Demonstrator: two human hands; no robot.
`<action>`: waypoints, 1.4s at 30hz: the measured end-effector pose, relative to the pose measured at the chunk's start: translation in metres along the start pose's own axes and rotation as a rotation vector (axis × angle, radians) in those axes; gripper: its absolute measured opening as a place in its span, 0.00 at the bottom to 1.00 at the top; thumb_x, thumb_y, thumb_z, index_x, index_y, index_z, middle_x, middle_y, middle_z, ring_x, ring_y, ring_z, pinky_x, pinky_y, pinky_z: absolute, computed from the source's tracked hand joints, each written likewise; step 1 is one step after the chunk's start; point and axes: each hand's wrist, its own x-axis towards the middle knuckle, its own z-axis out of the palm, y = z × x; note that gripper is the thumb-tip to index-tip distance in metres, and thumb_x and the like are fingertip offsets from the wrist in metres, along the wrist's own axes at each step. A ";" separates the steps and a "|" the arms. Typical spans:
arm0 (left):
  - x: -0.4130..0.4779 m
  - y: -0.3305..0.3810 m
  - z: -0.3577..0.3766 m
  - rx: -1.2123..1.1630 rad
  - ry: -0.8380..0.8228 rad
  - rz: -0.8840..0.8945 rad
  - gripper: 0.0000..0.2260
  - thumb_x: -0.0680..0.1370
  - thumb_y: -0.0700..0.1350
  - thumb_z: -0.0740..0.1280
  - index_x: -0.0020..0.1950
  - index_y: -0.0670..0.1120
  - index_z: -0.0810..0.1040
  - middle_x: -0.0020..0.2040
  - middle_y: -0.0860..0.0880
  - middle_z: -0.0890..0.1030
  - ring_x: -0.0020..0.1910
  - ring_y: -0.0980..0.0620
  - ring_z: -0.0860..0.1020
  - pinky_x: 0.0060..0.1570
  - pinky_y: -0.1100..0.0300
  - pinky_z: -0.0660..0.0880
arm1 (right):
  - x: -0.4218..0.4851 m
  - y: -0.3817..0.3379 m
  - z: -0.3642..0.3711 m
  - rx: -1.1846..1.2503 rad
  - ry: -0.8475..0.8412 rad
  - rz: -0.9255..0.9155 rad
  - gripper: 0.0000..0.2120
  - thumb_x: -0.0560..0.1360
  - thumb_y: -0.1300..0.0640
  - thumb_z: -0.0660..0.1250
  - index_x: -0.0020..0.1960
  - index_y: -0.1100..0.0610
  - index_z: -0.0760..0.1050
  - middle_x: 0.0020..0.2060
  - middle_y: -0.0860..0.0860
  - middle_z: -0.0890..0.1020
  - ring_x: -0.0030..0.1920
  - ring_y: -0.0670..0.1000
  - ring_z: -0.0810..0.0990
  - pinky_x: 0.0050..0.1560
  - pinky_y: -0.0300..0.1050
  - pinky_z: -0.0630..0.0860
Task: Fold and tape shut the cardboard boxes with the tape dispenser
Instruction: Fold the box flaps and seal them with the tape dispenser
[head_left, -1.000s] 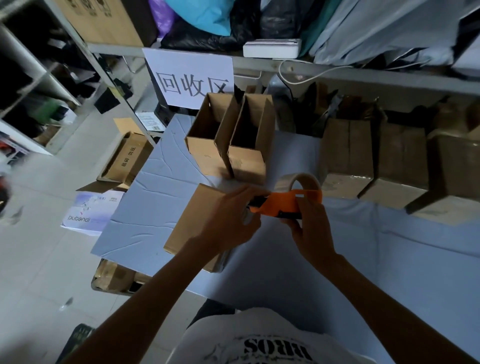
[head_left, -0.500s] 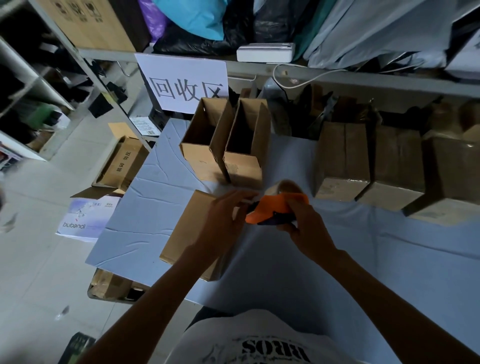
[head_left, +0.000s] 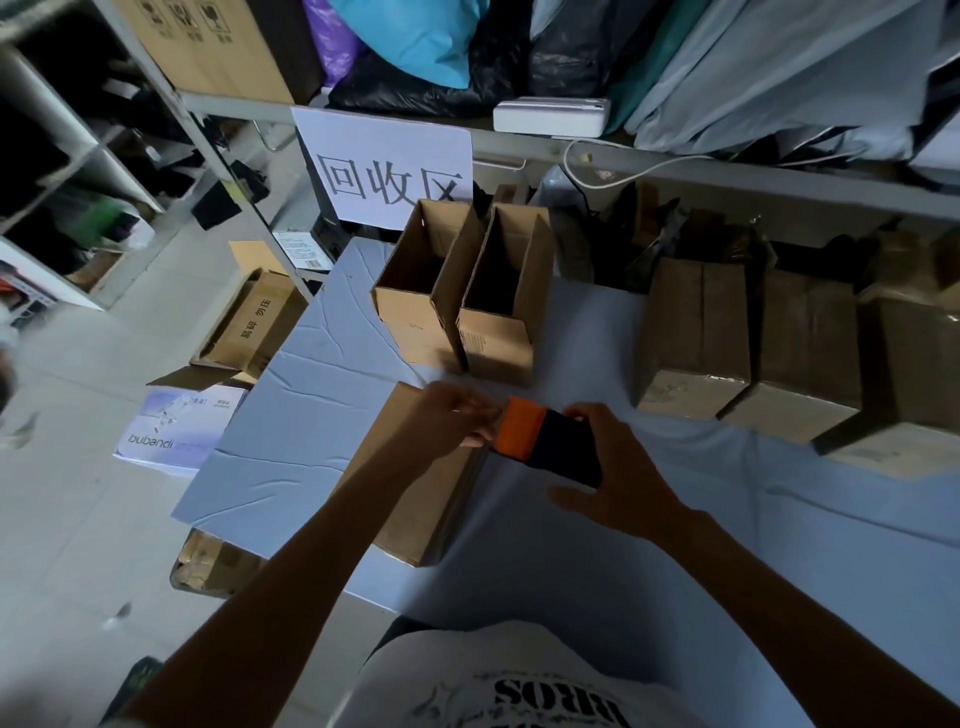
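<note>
both hands over half-hidden tape dispenser

1. A table draped in pale blue, creased cloth.
2. A closed cardboard box lies beneath the left hand.
3. Two open boxes stand upright, side by side, just beyond both hands.
4. Three closed boxes sit in a row beyond the right hand, running off to its right.

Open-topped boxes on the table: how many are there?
2, side by side at the table's far edge: left box, right box. Shadowed boxes further right look closed, but I cannot be sure.
</note>
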 end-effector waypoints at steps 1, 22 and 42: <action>0.001 0.001 -0.002 -0.046 -0.035 -0.024 0.04 0.77 0.37 0.67 0.43 0.41 0.79 0.36 0.46 0.80 0.33 0.57 0.80 0.35 0.70 0.77 | 0.001 -0.001 0.000 -0.042 0.012 -0.006 0.36 0.63 0.46 0.78 0.64 0.55 0.66 0.53 0.48 0.74 0.50 0.47 0.75 0.48 0.39 0.73; 0.038 -0.021 -0.050 0.270 0.111 0.021 0.05 0.76 0.38 0.68 0.47 0.39 0.83 0.43 0.40 0.84 0.39 0.47 0.83 0.44 0.57 0.80 | 0.004 0.008 -0.033 -0.304 0.085 0.056 0.23 0.64 0.40 0.76 0.50 0.52 0.74 0.38 0.45 0.78 0.36 0.43 0.77 0.34 0.33 0.71; 0.066 -0.042 -0.023 0.407 0.000 0.081 0.08 0.73 0.42 0.72 0.51 0.43 0.83 0.50 0.46 0.83 0.50 0.51 0.80 0.53 0.57 0.74 | -0.008 0.033 -0.026 -0.368 0.012 0.265 0.25 0.63 0.33 0.71 0.49 0.50 0.72 0.38 0.43 0.77 0.37 0.44 0.77 0.38 0.40 0.75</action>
